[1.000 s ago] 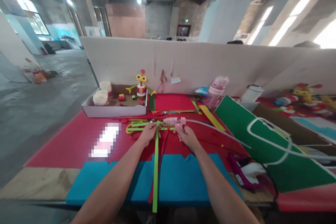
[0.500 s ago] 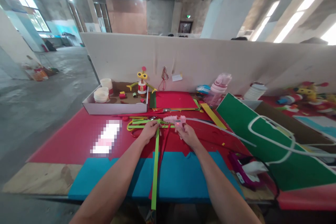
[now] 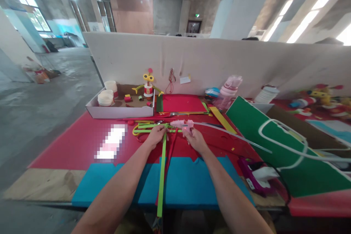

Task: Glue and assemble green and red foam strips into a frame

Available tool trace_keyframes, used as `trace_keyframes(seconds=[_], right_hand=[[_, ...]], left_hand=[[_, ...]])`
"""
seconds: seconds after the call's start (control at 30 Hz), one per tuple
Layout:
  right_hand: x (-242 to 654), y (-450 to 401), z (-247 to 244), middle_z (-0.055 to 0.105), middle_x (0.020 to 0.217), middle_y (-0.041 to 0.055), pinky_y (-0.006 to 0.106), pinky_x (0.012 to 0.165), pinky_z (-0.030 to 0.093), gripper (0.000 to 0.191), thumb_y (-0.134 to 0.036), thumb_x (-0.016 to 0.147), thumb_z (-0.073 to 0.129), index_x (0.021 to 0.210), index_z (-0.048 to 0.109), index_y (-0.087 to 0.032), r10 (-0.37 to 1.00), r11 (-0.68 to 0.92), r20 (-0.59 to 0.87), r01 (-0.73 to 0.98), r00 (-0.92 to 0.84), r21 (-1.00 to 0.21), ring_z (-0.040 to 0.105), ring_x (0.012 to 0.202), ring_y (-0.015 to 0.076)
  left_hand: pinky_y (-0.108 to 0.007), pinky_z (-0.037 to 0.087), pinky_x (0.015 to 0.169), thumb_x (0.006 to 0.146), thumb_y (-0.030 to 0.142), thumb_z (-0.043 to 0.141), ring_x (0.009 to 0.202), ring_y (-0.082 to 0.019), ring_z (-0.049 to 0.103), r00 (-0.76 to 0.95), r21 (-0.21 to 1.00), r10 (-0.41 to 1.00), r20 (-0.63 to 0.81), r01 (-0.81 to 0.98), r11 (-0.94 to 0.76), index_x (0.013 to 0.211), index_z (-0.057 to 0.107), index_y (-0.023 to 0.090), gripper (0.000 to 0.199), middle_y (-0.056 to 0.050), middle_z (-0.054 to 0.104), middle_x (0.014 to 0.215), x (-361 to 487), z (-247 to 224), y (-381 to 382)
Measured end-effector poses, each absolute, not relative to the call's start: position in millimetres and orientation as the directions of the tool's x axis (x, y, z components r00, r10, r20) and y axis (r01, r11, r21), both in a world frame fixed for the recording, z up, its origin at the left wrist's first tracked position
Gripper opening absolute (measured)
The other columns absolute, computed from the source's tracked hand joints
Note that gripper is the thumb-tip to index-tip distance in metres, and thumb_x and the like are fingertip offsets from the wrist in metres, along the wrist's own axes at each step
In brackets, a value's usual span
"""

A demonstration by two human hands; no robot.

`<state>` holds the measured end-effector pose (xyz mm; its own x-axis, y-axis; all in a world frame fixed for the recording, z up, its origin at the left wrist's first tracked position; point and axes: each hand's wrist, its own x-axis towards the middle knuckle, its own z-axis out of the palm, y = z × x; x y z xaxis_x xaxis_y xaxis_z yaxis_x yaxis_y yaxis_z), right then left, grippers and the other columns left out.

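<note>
In the head view, the left hand (image 3: 157, 136) pinches the upper end of a long green strip (image 3: 162, 179) with its fingers closed on it; the strip hangs down toward the wearer, across the blue sheet (image 3: 192, 186) and past the front edge of the bench (image 3: 65, 146). The right hand (image 3: 195, 140) has its fingers wrapped round the grip of a pink glue gun (image 3: 181, 124), whose nozzle points left, close to the pinched end. A small red light shows on the gun (so it probably has power), and a long pale glue stick (image 3: 233, 134) runs out of its back. Whether the trigger is pressed, or the nozzle touches the strip, I cannot tell.

Behind the left hand lie more green strips (image 3: 141, 131) and a pair of yellow-handled scissors (image 3: 135, 130); a red strip (image 3: 170, 153) lies between the arms.

The step in hand looks like putting glue on the strip's end. The next move seems to call for a steady pinch, a small dab placed accurately, and the left fingers clear of the hot tip.
</note>
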<state>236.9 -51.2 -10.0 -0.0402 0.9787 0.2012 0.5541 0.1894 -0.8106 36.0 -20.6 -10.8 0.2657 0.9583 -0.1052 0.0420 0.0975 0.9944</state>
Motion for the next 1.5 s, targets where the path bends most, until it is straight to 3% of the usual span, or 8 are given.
trace_keyframes(seconds=[0.83,1.5], right_hand=[[238.2,-50.9,-8.4,0.061,0.059,0.0035,0.028,0.058,0.041,0.039,-0.057,0.083,0.045,0.070,0.052,-0.020,0.965,0.219,0.259,0.641,-0.033,-0.735,0.061,0.063,0.0207],[237.6,-54.1,-2.2,0.062,0.062,0.0044,0.028,0.064,0.044,0.038,-0.051,0.085,0.045,0.083,0.059,-0.016,0.967,0.236,0.248,0.613,-0.067,-0.754,0.063,0.069,0.0219]], left_hand=[[-0.019,0.021,0.038,0.085,0.031,0.050,0.034,-0.008,0.040,0.269,0.992,0.956,-0.114,0.088,0.094,0.077,0.055,0.015,0.019,0.000,0.058,0.045,36.0,-12.9,-18.8],[-0.018,0.022,0.039,0.086,0.029,0.049,0.033,-0.007,0.038,0.273,0.988,0.954,-0.120,0.123,0.089,0.076,0.053,0.015,0.018,0.001,0.058,0.044,35.5,-6.1,-23.4]])
